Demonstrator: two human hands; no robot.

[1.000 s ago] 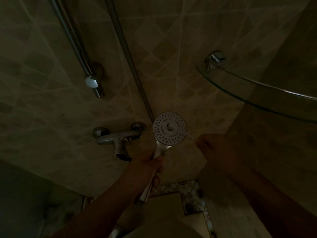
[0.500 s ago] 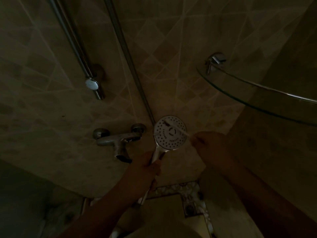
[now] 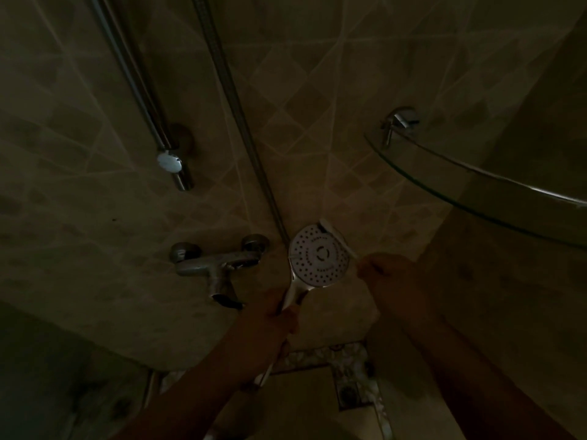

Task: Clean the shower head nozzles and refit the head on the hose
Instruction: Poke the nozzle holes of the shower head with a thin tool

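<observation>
In a dim shower corner, my left hand (image 3: pixel 273 315) grips the chrome handle of the shower head (image 3: pixel 317 258), whose round white nozzle face is turned toward me. My right hand (image 3: pixel 387 274) holds a thin white brush-like tool (image 3: pixel 338 238) by its near end; the tool lies slanted across the upper right rim of the face, its far end at the top edge. A metal hose (image 3: pixel 235 103) runs down the tiled wall and passes behind the head; where it joins is hidden.
A chrome mixer tap (image 3: pixel 216 265) juts from the wall left of the head. A slide rail (image 3: pixel 136 87) ends in a bracket at upper left. A curved glass corner shelf (image 3: pixel 476 188) sticks out at the right. A floor drain (image 3: pixel 349 392) lies below.
My right hand has come in from the right and brought the white tool onto the nozzle face, then slid it up toward the upper right rim. The head stays in my left hand.
</observation>
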